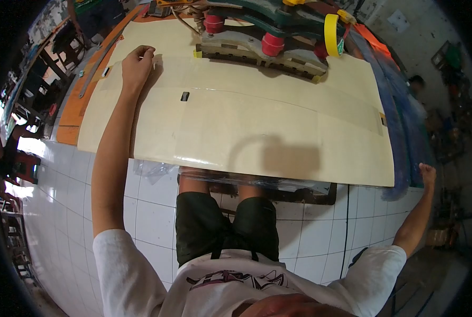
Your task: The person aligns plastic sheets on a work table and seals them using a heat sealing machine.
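My left hand (139, 62) rests on the cream sheet covering the table (236, 127), near its far left part, with the fingers curled together; whether something small is between them cannot be made out. A small dark piece (185, 96) lies on the sheet to the right of that forearm. Far off to the right, my right hand (427, 170) is beside the blue plastic sheeting (405, 121), its fingers folded and small in view. Both forearms are bare.
A green machine (251, 24) with red knobs and a long metal clamp bar stands at the table's far side. A yellow tape roll (331, 35) hangs on its right. A metal ruler (94, 68) lies along the orange left edge.
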Motion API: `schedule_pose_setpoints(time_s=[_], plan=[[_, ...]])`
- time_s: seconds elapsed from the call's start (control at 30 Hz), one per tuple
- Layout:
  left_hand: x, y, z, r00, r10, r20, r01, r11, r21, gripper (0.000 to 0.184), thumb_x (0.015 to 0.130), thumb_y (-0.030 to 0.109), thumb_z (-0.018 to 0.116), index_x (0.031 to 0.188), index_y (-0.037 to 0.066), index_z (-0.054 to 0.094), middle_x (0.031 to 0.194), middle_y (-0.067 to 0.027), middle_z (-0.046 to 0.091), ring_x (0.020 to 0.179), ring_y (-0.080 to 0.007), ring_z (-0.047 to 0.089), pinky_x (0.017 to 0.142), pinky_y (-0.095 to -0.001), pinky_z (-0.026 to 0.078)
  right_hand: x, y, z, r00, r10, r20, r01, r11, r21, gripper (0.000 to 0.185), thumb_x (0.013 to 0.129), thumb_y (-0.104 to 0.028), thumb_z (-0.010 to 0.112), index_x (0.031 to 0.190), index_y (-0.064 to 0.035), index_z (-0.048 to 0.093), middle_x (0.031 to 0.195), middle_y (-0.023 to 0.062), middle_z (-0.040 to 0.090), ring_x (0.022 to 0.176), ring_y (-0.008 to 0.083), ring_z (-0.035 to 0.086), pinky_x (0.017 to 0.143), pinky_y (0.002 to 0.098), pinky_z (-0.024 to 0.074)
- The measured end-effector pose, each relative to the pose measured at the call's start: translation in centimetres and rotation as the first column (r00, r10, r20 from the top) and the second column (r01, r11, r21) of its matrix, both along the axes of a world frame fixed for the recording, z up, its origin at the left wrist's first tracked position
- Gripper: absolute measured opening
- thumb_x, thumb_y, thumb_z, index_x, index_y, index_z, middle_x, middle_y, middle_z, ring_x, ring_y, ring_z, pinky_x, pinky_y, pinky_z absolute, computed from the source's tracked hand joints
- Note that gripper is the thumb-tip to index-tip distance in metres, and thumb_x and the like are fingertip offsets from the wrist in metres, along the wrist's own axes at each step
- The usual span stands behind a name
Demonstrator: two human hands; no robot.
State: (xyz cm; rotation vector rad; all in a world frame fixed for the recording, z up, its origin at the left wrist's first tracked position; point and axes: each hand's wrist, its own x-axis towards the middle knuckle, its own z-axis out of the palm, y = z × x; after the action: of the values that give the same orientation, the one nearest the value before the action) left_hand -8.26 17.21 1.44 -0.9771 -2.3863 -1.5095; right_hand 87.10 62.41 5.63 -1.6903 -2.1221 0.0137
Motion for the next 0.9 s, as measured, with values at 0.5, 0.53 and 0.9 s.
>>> schedule_pose_setpoints(time_s=[0.5, 0.53, 0.9], plan=[[-0.5, 0.0, -0.3, 0.999, -0.007, -0.037, 0.005, 0.998, -0.062, 0.031, 0.090, 0.025, 0.058, 0.105, 0.001, 0.072, 0.082, -0.0127, 0.071, 0.063, -0.0169, 0.064, 0.064, -0.0301, 0.050, -3.1, -1.6, 1.7, 0.964, 0.002, 0.265, 0.020, 0.997, -0.079, 0.043, 0.093, -0.040, 0.066, 0.090, 0.0021, 0.071, 0.078, 0.0171, 0.069, 0.079, 0.0244, 0.067, 0.075, 0.0429, 0.0507], [-0.5, 0.1, -0.4, 0.999, -0.006, -0.037, 0.004, 0.998, -0.063, 0.031, 0.090, 0.025, 0.058, 0.105, 0.001, 0.072, 0.082, -0.0127, 0.071, 0.063, -0.0169, 0.064, 0.064, -0.0301, 0.050, -3.2, -1.2, 1.2, 0.964, 0.003, 0.265, 0.019, 0.997, -0.080, 0.043, 0.093, -0.040, 0.066, 0.090, 0.0021, 0.071, 0.078, 0.0171, 0.069, 0.079, 0.0244, 0.067, 0.075, 0.0429, 0.0507], [-0.3, 0.0, -0.2, 1.000, -0.018, -0.006, 0.018, 0.999, -0.049, 0.031, 0.090, 0.025, 0.058, 0.104, 0.001, 0.072, 0.087, -0.0137, 0.072, 0.069, -0.0183, 0.066, 0.069, -0.0308, 0.051, -1.2, 4.0, -1.2, 0.997, 0.075, -0.027, -0.061, 0.942, 0.329, 0.032, 0.097, -0.030, 0.058, 0.085, -0.0021, 0.069, 0.073, 0.0114, 0.067, 0.066, 0.0239, 0.065, 0.055, 0.0408, 0.0487]])
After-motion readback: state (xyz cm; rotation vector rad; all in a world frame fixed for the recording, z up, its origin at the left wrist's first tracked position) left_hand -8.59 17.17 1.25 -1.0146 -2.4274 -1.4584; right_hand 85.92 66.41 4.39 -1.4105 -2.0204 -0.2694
